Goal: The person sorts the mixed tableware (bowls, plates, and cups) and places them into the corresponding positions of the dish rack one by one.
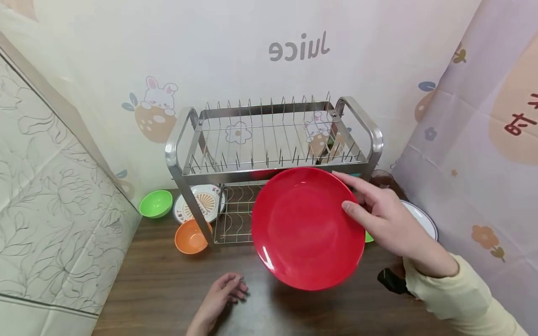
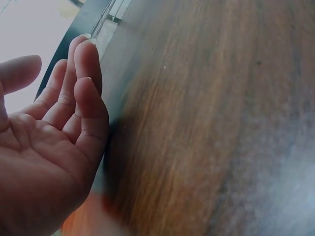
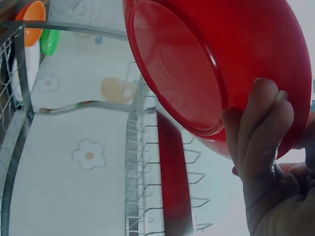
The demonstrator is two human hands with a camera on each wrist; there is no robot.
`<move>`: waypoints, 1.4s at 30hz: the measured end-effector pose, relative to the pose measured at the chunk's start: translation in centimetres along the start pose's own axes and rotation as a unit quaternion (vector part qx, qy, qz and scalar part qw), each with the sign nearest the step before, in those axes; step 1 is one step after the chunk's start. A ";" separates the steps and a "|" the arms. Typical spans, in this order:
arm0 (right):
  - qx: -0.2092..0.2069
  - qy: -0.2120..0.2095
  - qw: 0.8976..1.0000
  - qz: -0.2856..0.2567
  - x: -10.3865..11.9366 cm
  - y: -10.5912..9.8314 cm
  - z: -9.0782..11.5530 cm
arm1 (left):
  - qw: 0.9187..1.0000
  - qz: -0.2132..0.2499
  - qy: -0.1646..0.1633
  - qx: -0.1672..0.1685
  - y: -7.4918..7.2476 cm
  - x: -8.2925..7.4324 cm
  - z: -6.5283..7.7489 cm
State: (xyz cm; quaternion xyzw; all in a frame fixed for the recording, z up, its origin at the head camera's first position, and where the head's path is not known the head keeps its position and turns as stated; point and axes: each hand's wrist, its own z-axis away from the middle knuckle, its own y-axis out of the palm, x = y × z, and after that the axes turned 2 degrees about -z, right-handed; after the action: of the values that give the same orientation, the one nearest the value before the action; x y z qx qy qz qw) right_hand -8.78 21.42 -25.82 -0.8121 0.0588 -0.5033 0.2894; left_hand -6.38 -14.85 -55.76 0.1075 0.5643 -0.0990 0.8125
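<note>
A glossy red plate (image 1: 308,228) is held up above the table, in front of a two-tier metal dish rack (image 1: 227,176). My right hand (image 1: 395,224) grips its right rim, thumb over the inner face. In the right wrist view, the fingers of the right hand (image 3: 270,167) lie against the underside of the red plate (image 3: 177,69). Low over the table near its front, my left hand (image 1: 220,298) holds nothing. Its fingers hang loosely bent, and the left wrist view shows the palm of the left hand (image 2: 49,142) bare.
Left of the rack lie a green bowl (image 1: 156,204), a patterned white plate (image 1: 212,200) and an orange bowl (image 1: 191,238). On the right, a white plate (image 1: 424,221) and a black handle (image 1: 391,281) are partly hidden by my arm. Curtains hang behind and to the right.
</note>
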 end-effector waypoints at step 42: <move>0.003 -0.278 0.923 0.267 6.8 -0.8 -8.0 | 1.000 -0.003 -0.006 0.002 0.9 0.2 0.1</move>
State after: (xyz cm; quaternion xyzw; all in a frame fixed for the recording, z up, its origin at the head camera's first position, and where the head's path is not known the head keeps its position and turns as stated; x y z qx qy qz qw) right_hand -12.39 16.19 -17.42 -0.8727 0.1889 -0.1618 0.4201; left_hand -5.95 -14.03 -55.86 0.1071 0.5597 -0.1030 0.8152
